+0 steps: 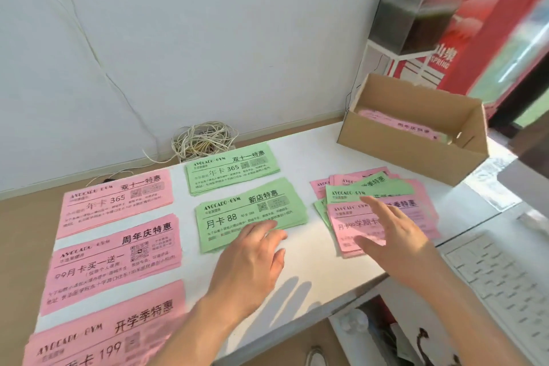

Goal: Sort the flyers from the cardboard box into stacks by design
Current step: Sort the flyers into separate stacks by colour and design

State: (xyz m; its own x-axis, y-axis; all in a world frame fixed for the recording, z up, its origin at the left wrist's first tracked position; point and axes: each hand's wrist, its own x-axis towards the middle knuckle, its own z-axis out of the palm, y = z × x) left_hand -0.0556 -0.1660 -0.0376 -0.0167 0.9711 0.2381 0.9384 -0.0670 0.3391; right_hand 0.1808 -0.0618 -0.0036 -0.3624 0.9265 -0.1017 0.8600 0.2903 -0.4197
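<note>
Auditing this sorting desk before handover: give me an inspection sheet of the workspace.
Surface: white table.
Job's things: pink stacks at left, far, middle, near; far green stack and near green stack mid-table; mixed pile at right; cardboard box behind it, pink flyers inside.
Clutter: keyboard beyond the table's right edge.
Hands: left hand open, fingertips on the near green stack; right hand open, blurred, over the mixed pile.
Cables: cable coil on the floor by the wall; white cable running up the wall.
Surroundings: tank on a white stand; red banner.
</note>
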